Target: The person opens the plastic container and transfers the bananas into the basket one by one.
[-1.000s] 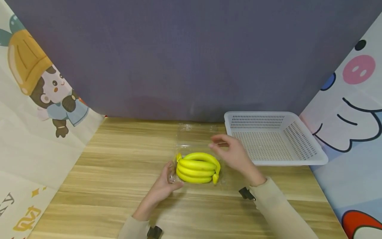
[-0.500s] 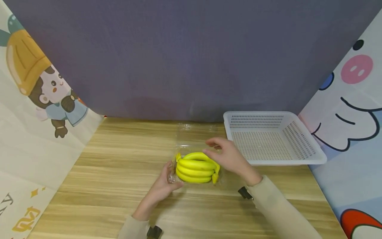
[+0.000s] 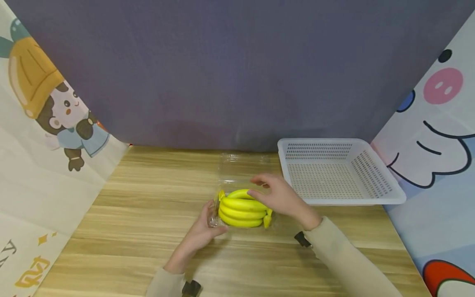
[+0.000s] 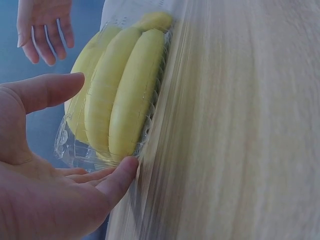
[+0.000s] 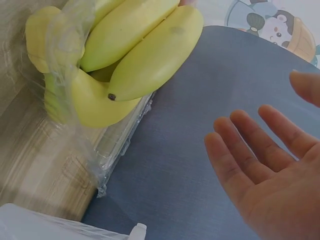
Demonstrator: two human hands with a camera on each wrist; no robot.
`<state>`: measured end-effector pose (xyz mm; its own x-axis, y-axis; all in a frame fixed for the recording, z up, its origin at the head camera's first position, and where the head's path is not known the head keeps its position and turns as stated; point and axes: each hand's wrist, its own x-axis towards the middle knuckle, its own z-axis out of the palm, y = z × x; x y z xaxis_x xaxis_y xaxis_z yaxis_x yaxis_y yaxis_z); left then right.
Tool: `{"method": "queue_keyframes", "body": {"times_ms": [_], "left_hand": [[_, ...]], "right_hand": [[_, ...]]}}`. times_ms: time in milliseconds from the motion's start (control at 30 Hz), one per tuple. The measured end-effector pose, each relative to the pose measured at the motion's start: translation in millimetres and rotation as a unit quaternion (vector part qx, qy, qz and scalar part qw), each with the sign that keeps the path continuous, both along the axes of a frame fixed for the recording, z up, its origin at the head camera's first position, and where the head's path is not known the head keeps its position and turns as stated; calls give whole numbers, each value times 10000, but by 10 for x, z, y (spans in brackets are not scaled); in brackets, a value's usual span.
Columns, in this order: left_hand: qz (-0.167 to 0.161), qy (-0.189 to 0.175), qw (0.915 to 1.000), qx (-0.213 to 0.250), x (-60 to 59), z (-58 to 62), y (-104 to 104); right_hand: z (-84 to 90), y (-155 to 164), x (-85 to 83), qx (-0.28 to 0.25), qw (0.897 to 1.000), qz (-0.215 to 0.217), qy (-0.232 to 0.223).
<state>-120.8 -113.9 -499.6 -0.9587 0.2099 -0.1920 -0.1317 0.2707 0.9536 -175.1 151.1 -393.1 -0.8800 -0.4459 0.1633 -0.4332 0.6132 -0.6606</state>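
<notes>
A bunch of yellow bananas [image 3: 242, 212] lies in a clear plastic clamshell box [image 4: 80, 152], its lid [image 3: 245, 168] laid open toward the wall. My left hand [image 3: 202, 225] is at the left end of the box. In the left wrist view its loosely extended fingers touch the box low down, the thumb standing apart from them. My right hand [image 3: 278, 194] hovers over the back right part of the bananas. Its fingers are spread loosely with nothing between them, as the right wrist view shows.
A white perforated plastic basket [image 3: 371, 203] stands to the right, close behind the right hand. Wood-grain tabletop [image 3: 148, 198] extends around the box. A dark grey panel [image 3: 237, 82] rises at the back, with cartoon-printed sheets [image 3: 48, 173] at both sides.
My right hand has moved left and slightly toward me, from beside the box's right edge to over the bananas. The left hand, box and bananas stay about where they were.
</notes>
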Motion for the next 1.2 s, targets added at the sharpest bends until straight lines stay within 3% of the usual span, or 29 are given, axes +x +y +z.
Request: {"method": "queue_keyframes", "body": {"times_ms": [333, 767, 1200], "left_hand": [[-11, 11, 10000, 38, -16, 8, 0], [-30, 2, 10000, 95, -9, -4, -3], [22, -13, 10000, 57, -7, -6, 4]], "right_hand": [[-70, -26, -23, 78, 9996, 228, -124], [-311, -122, 29, 553, 9984, 120, 27], [-395, -157, 33, 735, 9972, 104, -14]]}}
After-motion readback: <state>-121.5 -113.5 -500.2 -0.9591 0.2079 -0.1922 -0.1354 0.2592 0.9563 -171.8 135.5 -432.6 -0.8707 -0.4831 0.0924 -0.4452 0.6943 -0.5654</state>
